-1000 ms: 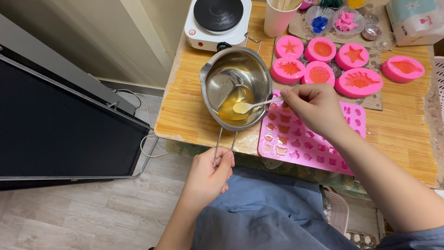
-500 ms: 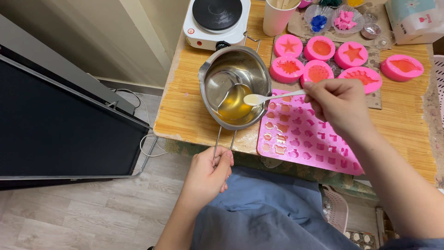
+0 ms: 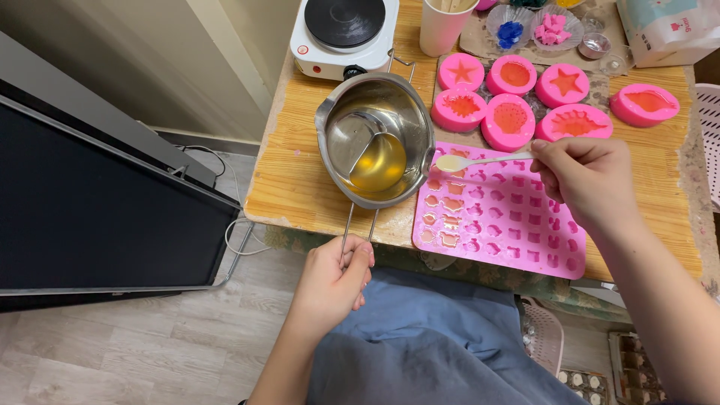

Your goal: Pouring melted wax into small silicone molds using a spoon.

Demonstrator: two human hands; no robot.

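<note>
My left hand [image 3: 332, 281], lower centre, clamped on pot [image 3: 377, 142] handle | right hand [image 3: 583, 176] pinches spoon [image 3: 480, 160]; bowl left of it, over pink mould [image 3: 502, 221]

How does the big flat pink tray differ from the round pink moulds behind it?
The flat pink tray is one rectangular sheet with many tiny cavities; each round mould is thick with one large cavity. Only the tray's left-hand cavities show filling, while the round moulds look filled with orange. Both are pink and lie on the wooden table.

Amber liquid [image 3: 379, 161] in a silver pot [image 3: 334, 124]; pink mould tray [image 3: 517, 225]; white hotplate [image 3: 319, 45].
</note>
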